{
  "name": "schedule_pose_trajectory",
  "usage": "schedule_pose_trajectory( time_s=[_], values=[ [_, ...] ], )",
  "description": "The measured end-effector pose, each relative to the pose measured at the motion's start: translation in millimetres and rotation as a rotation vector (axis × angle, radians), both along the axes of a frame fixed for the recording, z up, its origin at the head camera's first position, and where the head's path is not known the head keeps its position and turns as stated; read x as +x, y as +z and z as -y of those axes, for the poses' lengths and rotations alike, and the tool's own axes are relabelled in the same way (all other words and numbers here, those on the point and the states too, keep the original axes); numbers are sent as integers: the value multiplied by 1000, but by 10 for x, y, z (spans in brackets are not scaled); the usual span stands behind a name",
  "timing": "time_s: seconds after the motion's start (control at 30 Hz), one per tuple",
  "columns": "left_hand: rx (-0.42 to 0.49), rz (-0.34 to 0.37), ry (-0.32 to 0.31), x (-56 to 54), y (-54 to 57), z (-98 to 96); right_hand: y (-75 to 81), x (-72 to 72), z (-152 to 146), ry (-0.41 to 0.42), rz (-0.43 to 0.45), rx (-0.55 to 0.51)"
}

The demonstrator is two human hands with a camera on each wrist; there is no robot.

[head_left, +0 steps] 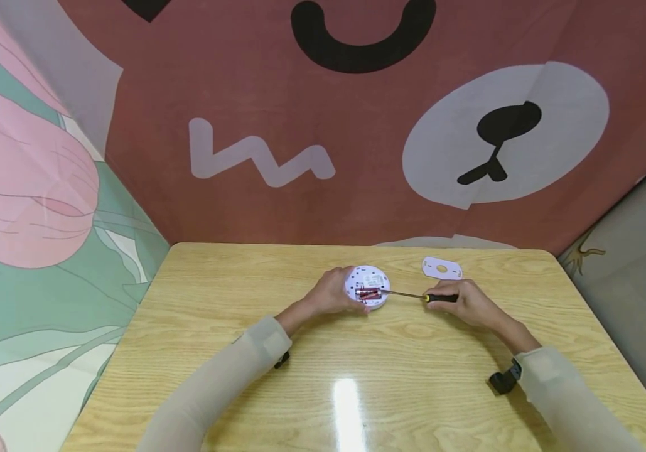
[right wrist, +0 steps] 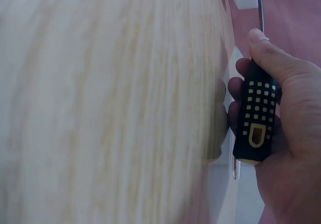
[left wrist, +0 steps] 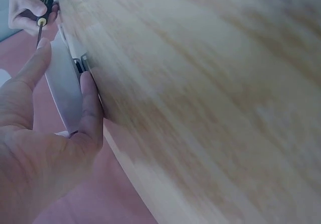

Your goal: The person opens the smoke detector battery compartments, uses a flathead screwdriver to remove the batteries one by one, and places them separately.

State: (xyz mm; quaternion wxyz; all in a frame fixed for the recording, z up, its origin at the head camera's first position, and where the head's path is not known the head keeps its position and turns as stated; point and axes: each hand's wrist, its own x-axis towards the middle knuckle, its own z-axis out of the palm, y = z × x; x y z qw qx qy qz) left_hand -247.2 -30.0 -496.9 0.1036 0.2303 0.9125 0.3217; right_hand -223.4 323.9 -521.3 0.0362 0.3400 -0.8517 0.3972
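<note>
A large reddish-brown printed cloth (head_left: 368,157) is hanging behind a wood-grain bench (head_left: 311,376), and a person's two arms in beige sleeves (head_left: 215,370) are stretching over the bench from the near side. The left hand (head_left: 331,292) is curling round the left rim of a round white disc (head_left: 369,280), its fingers and thumb closing only as far as the disc's edge allows. The disc is sitting near the middle of the bench's far half, its backing facing up towards the head camera. A small white plate (head_left: 432,267) with a hole is lying apart, just beyond the right hand (head_left: 466,301). That hand is wrapping firmly round the black-and-yellow handle of a screwdriver (head_left: 440,298), whose thin shaft is pointing left at a red battery (head_left: 368,293) set in the disc. Whether the tip is touching is too small to tell. The step in hand seems to be prying at the battery; the next move probably calls for a steady disc and careful leverage.
</note>
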Motion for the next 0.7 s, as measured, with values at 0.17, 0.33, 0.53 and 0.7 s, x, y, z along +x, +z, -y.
schedule_pose_trajectory(
  time_s=[0.17,0.33,0.53,0.7],
  values=[
    [-10,4,15,-15,-5,17,24,13,-5,-1,-20,0],
    [-6,-2,29,-34,-8,36,31,18,-18,-2,-34,-1],
    [-6,-10,36,-41,-11,42,51,24,-58,-29,-27,36],
    [12,-24,39,-23,5,47,99,21,-120,-81,-2,63]
  ],
)
